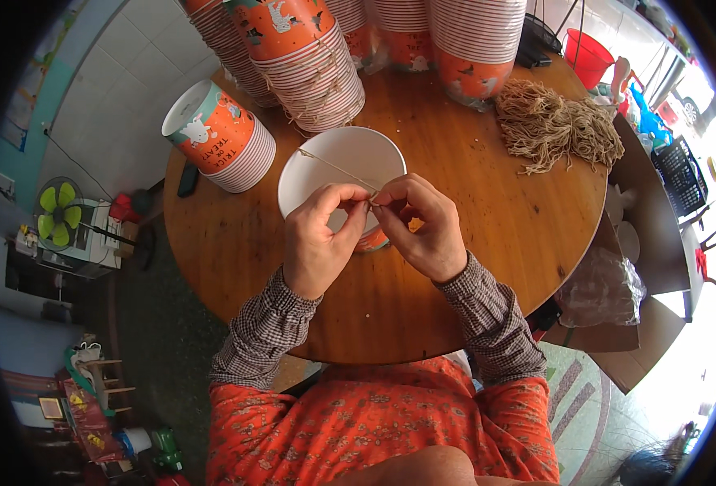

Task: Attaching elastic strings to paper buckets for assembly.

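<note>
A paper bucket (299, 180), white inside with an orange printed outside, stands on the round wooden table in front of me, its mouth facing up. A thin tan cord (333, 167) crosses its opening from the far left rim to my fingers. My left hand (322, 239) pinches the cord between thumb and forefinger over the bucket's near side. Close against it, my right hand (424, 229) pinches the same cord near the right rim. The fingertips nearly meet, so they partly hide the cord's end and any knot there.
Stacked orange buckets (313, 89) with cords stand at the back, more stacks beside them. A shorter stack (227, 134) leans at the left, near a dark flat object (187, 180). A heap of tan cords (554, 125) lies at the right. An open cardboard box (653, 219) stands beyond the table's right edge.
</note>
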The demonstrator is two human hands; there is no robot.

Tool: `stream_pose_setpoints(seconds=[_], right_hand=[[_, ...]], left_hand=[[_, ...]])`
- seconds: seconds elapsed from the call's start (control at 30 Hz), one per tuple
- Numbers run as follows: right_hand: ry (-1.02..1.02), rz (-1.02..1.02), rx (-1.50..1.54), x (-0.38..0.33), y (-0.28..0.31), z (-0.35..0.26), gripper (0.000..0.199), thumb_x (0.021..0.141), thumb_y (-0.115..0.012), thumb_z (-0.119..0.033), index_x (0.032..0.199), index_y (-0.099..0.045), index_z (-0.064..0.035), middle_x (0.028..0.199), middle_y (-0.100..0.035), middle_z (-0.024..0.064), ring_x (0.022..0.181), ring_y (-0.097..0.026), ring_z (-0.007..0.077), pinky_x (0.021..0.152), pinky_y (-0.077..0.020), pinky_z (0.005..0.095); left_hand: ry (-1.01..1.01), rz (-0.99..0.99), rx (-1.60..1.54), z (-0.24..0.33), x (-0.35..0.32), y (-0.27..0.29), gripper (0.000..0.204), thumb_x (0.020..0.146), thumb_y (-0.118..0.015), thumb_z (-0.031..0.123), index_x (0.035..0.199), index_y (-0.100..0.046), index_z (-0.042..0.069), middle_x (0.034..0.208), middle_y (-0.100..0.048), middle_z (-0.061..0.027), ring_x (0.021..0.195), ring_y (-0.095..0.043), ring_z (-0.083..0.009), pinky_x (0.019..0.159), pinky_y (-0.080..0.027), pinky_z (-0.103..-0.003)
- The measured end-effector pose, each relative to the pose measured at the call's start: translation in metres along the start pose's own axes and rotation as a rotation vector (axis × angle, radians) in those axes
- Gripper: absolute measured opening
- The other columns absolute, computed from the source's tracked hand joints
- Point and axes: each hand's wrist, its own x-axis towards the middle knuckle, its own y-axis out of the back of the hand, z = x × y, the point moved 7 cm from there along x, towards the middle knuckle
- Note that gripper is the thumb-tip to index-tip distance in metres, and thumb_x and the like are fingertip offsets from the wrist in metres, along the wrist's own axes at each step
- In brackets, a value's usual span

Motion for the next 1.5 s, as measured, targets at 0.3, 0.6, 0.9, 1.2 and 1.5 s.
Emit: stream_pose_setpoints(seconds=[0.3,0.6,0.9,1.2,1.5], right_hand=[[0.017,0.05,-0.046,0.001,0.003,-0.001,0.014,0.079,-0.062,0.005,0.092,-0.06,-0.0008,0.086,-0.06,0.0065,0.065,-0.058,0.0127,0.055,-0.0471,0.0242],[-0.065,0.04,0.06,-0.001,0.001,0.006,0.017,0.08,-0.063,0.004,0.096,-0.06,-0.0014,0.09,-0.062,0.0063,0.065,-0.057,0.0105,0.054,-0.0461,0.0235],[0.161,0.027,-0.04,-0.001,0.007,-0.01,0.015,0.082,-0.065,0.007,0.095,-0.063,0.0001,0.093,-0.062,0.0069,0.078,-0.061,0.0112,0.065,-0.0514,0.0224],[-0.088,0.072,0.121,-0.002,0.009,0.014,0.011,0.082,-0.066,0.004,0.091,-0.063,-0.0004,0.089,-0.062,0.0051,0.073,-0.06,0.0109,0.063,-0.0491,0.0232],[-0.115,-0.02,0.091,-0.002,0.004,0.02,0.01,0.086,-0.061,0.006,0.095,-0.062,0.001,0.096,-0.06,0.0042,0.078,-0.058,0.0079,0.062,-0.0488,0.0207]], left_hand=[[0.193,-0.18,-0.258,-0.019,0.005,-0.006,0.008,0.088,-0.059,0.002,0.095,-0.06,-0.001,0.087,-0.063,-0.0022,0.082,-0.059,-0.0089,0.075,-0.048,-0.024],[0.528,-0.405,-0.855,-0.033,0.003,-0.02,0.015,0.094,-0.057,0.011,0.101,-0.06,-0.001,0.094,-0.061,-0.0004,0.083,-0.053,-0.0059,0.078,-0.044,-0.021],[0.52,-0.399,-0.845,-0.032,0.003,-0.02,0.016,0.093,-0.057,0.008,0.105,-0.058,-0.004,0.096,-0.063,-0.0056,0.085,-0.055,-0.0097,0.078,-0.045,-0.024],[0.423,-0.384,-0.55,-0.03,0.004,-0.01,0.009,0.092,-0.06,0.007,0.096,-0.06,-0.001,0.087,-0.062,-0.0001,0.075,-0.056,-0.0053,0.069,-0.048,-0.021],[0.363,-0.417,-0.337,-0.03,0.006,-0.009,0.009,0.089,-0.062,0.007,0.09,-0.062,-0.001,0.078,-0.061,0.0021,0.073,-0.055,-0.0029,0.066,-0.046,-0.02]])
